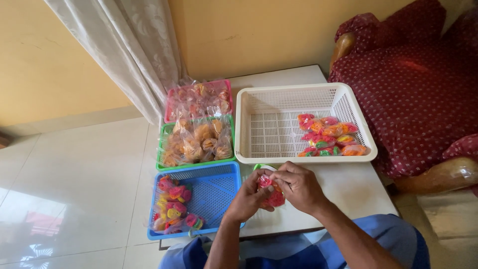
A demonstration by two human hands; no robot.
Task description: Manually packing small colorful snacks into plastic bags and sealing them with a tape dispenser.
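My left hand [247,196] and my right hand [299,187] meet over the near edge of the white table [348,187], both gripping one small clear packet of red and pink sweets [271,192]. The packet is partly hidden by my fingers. Just left of my hands stands a blue basket [219,189] with several similar colourful packets in its left half. Behind my hands a large white basket [269,124] holds several filled packets in its right front corner. A green object [259,167] peeks out behind my hands.
A green basket [162,149] and a pink basket [172,94], both full of bagged orange snacks, stand behind the blue one. A white curtain [134,50] hangs at the back left. A maroon-covered wooden armchair [413,89] stands right of the table. Tiled floor [74,189] lies left.
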